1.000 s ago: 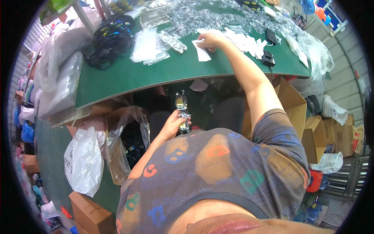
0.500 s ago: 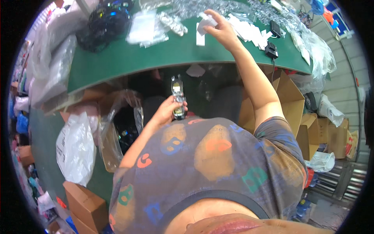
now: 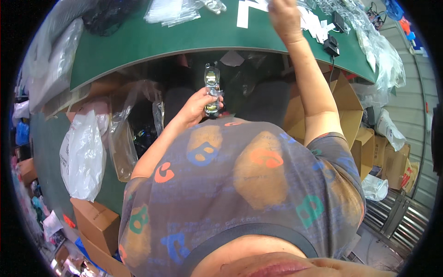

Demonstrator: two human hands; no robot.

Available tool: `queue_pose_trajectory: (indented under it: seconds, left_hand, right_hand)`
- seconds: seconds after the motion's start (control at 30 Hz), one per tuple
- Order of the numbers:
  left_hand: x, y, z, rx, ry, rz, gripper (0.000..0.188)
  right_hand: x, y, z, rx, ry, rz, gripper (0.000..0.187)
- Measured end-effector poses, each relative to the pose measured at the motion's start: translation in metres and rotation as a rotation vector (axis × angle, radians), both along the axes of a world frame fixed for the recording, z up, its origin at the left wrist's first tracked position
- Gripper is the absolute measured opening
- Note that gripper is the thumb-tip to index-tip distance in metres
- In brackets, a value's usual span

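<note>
My left hand is closed around the middle of a pair of goggles, held upright in front of my shirt, below the table edge. Their lenses look shiny and yellowish, in a clear and dark frame. Over white paper strips on the green table, my right hand reaches to the top edge of the picture. Its fingertips are cut off or blurred, so whatever they hold is hidden. A single white strip lies to the left of that hand.
Flat clear bags and a dark bundle lie on the green table. Black plug adapters sit at its right. Below stand open cardboard boxes, a white plastic bag and a clear-lined box with dark things.
My right hand has moved right, toward the strip pile and the top edge; the whitish piece in its fingers no longer shows. The view has shifted. My left hand still holds the goggles.
</note>
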State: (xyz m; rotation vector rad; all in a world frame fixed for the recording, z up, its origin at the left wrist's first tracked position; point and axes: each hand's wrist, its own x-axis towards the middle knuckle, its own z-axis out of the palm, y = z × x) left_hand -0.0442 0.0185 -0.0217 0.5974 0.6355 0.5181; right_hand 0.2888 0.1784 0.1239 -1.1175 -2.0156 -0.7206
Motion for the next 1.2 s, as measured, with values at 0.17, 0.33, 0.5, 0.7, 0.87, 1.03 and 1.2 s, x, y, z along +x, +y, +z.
queue_pose_trajectory:
  seconds: [0.17,0.33,0.5,0.7,0.87,1.03,1.2]
  left_hand:
    - [-0.008,-0.005,-0.004,0.037,-0.001,0.035,0.049]
    - [-0.013,0.0,-0.011,0.033,0.042,0.064,0.047]
    - [-0.009,-0.001,-0.002,0.026,0.035,0.053,0.046]
    - [-0.013,-0.003,-0.012,0.025,0.029,0.068,0.046]
    - [-0.004,0.002,0.001,-0.004,0.057,0.088,0.027]
    - [0.002,0.007,0.014,0.002,0.069,0.163,0.027]
    - [-0.011,0.007,0.016,-0.119,-0.081,0.208,0.03]
  right_hand:
    - [-0.022,0.0,-0.036,-0.362,-0.137,0.112,0.047]
    - [-0.007,-0.007,-0.017,-0.418,0.013,0.011,0.029]
    - [0.012,-0.024,-0.005,-0.455,-0.166,0.049,0.019]
    - [0.016,-0.06,0.019,-0.457,-0.149,-0.067,0.015]
    - [-0.085,-0.124,0.005,-0.248,0.097,0.318,0.033]
    - [-0.137,-0.162,-0.075,-0.625,0.037,0.397,0.03]
    - [-0.148,-0.168,-0.069,-0.649,0.042,0.329,0.028]
